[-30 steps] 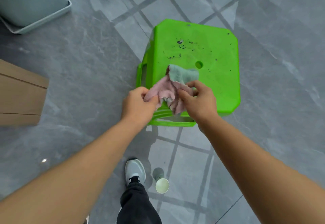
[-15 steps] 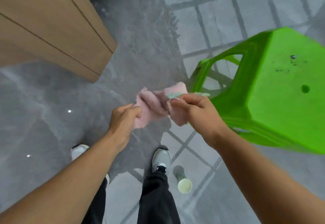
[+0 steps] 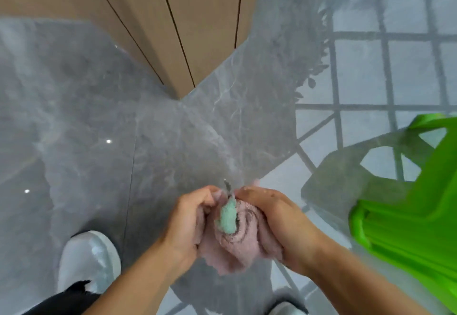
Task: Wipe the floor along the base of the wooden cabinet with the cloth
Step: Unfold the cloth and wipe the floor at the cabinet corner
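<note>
Your left hand (image 3: 190, 220) and right hand (image 3: 279, 218) both clutch the bunched pink-and-mint terry cloth (image 3: 235, 238) above the grey marble floor (image 3: 103, 121), short of the wooden cabinet (image 3: 188, 17); bunched wad risks skipping the base edge.

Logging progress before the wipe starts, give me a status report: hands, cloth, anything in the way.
Left hand and right hand both shut on cloth, bunched, off the floor. Wooden cabinet base ahead, not yet wiped. Green stool to the right, clear of cabinet.
</note>
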### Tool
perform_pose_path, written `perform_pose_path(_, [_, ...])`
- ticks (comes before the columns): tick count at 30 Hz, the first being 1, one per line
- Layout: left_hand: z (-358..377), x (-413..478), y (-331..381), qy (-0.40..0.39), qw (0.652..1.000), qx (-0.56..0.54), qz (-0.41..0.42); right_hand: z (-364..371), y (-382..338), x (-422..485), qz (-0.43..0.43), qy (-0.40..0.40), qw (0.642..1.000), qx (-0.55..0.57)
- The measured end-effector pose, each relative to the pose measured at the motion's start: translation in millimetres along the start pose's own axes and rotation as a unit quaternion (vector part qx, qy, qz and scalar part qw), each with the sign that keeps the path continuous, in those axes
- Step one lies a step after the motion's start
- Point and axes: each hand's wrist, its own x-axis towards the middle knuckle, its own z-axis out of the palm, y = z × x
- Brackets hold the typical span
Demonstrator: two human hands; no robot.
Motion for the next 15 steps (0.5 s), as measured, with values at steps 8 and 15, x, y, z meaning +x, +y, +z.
perform_pose_path(8, [-2.2, 120.5, -3.4, -0.061, 0.993, -0.1, 0.011, -44.0, -14.5, 101.2, 0.006, -0.14, 0.989, 0.047])
perform_pose_path(15, [49.5, 171.8, -6.1, -0.093, 0.985, -0.105, 0.099, -118.5, -45.0, 128.1, -0.123, 0.095, 0.988, 0.014])
